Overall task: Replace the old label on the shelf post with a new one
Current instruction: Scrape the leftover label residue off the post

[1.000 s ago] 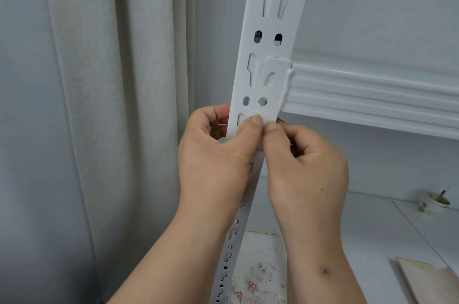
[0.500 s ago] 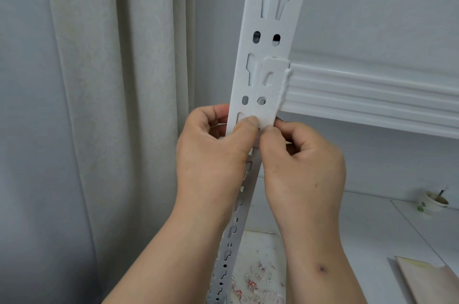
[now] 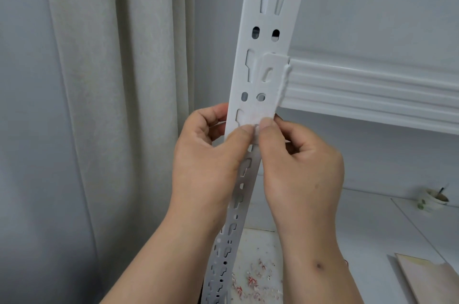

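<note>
Curtain folds of pale fabric fill the left of the frame beside the white slotted metal shelf post at centre. The left hand wraps the post, thumb pressing its face; the right hand, fingers curled, works at thin whitish label residue there. Judging by red-and-white scrapings at lower centre, removal is nearly done; no new label shows.

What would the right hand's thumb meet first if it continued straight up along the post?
Probably the right hand thumb would meet the white metal beam bracket hooked on the white slotted shelf post; depth is unclear.
</note>
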Available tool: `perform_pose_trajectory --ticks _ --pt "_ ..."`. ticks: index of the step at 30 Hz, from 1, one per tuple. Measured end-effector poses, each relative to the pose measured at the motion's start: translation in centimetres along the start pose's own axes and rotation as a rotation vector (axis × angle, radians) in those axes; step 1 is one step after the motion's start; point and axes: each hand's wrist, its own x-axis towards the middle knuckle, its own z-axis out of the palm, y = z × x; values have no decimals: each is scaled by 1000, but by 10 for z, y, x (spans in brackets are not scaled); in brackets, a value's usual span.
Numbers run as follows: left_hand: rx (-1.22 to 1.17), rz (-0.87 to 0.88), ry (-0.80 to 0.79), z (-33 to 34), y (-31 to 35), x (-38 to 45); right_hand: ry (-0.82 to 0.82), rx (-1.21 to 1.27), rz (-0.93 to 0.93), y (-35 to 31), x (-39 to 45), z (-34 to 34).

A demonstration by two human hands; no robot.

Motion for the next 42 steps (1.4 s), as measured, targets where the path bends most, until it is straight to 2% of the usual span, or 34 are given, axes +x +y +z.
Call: perform_pose_trajectory --ticks 29,39,42 --pt "36 31 -24 -3 -6 1 5 39 -19 9 -4 1" --pt "26 43 -15 -1 -5 -1 -14 17 -46 10 -1 1" --pt "23 65 -13 -2 -5 -1 -75 -18 -66 12 -1 -4"
